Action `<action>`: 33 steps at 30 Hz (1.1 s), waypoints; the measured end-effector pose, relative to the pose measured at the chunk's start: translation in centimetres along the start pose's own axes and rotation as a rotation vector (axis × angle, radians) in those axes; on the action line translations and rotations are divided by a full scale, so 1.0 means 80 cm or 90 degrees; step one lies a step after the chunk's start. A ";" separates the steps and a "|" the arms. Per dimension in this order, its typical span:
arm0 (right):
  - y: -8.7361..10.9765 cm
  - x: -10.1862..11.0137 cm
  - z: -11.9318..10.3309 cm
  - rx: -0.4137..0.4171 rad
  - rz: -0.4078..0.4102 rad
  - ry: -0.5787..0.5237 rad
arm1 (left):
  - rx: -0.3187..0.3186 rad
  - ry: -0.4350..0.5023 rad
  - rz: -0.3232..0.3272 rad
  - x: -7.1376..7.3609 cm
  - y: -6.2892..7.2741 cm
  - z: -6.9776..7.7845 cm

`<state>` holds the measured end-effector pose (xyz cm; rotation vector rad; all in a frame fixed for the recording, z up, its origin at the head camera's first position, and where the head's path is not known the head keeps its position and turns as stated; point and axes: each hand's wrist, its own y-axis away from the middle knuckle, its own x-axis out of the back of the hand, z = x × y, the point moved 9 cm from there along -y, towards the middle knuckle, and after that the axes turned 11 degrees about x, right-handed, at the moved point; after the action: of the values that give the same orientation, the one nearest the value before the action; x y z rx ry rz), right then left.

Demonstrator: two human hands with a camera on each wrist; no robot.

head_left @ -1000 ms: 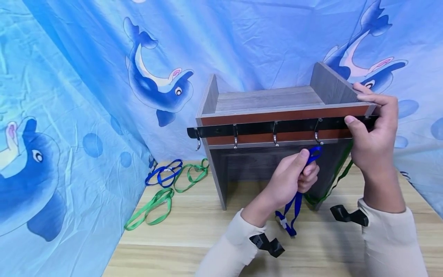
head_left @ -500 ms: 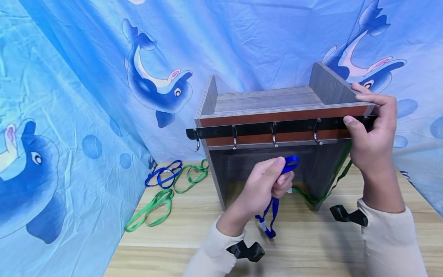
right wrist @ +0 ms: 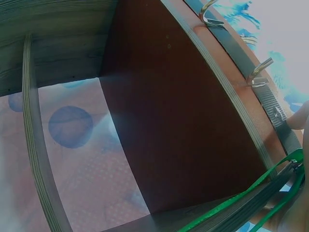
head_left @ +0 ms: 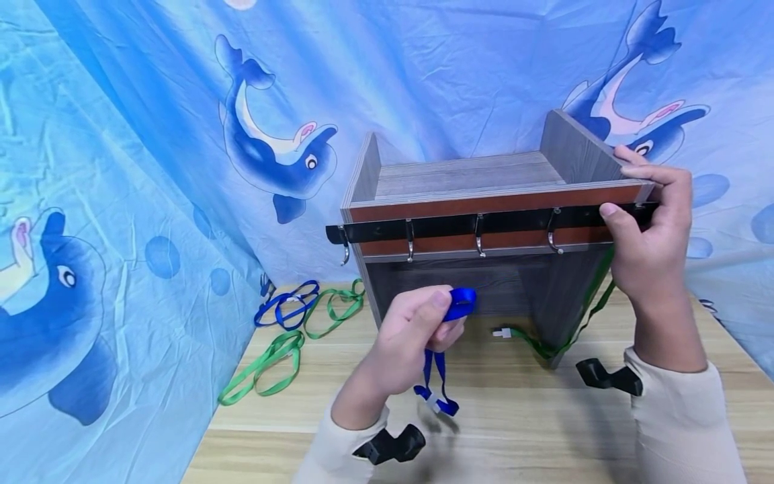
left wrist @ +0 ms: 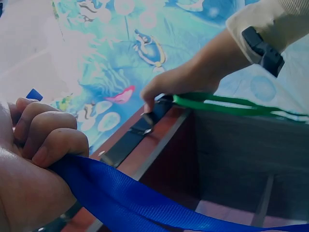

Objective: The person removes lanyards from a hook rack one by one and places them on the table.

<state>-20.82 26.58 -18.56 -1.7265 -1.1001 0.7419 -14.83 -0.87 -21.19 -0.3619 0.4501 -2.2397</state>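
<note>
My left hand (head_left: 411,329) pinches a blue lanyard (head_left: 463,294) below the front of a grey wooden shelf rack (head_left: 471,176). A small loop pokes out past the thumb, and the rest hangs down to a pale buckle near the tabletop. In the left wrist view the blue strap (left wrist: 111,188) runs out from under curled fingers. My right hand (head_left: 659,235) grips the rack's right front corner, thumb on the black hook rail (head_left: 447,224) and fingers round the side panel. A green lanyard (right wrist: 231,200) hangs at that corner, its hook hidden by the hand.
Several silver hooks along the rail show bare. To the rack's left, another blue lanyard (head_left: 281,310) and two green lanyards, one nearer (head_left: 275,349) and one farther (head_left: 335,306), lie on the wooden table (head_left: 272,437). A dolphin-print curtain (head_left: 435,81) stands behind.
My left hand has moved left and slightly down, away from the right-hand hooks, carrying the blue lanyard. The hanging green lanyard's clip has come into view. My right hand stays put.
</note>
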 end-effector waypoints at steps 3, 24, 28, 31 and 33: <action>0.001 0.000 0.001 -0.001 0.002 -0.003 | -0.026 -0.006 0.012 0.015 0.007 0.010; 0.002 0.001 0.001 -0.004 0.000 0.001 | -0.155 -0.024 0.142 0.122 0.070 0.061; 0.001 0.001 0.001 -0.003 -0.002 0.000 | -0.142 -0.060 0.198 0.143 0.079 0.058; 0.001 0.000 0.000 -0.002 -0.002 0.003 | -0.135 -0.100 0.250 0.162 0.082 0.054; 0.001 0.001 0.000 -0.002 -0.003 0.005 | -0.123 -0.124 0.290 0.178 0.083 0.049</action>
<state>-20.76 26.60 -18.63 -1.7281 -1.0997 0.7305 -17.94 -16.58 -18.98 -0.5168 0.5819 -1.7070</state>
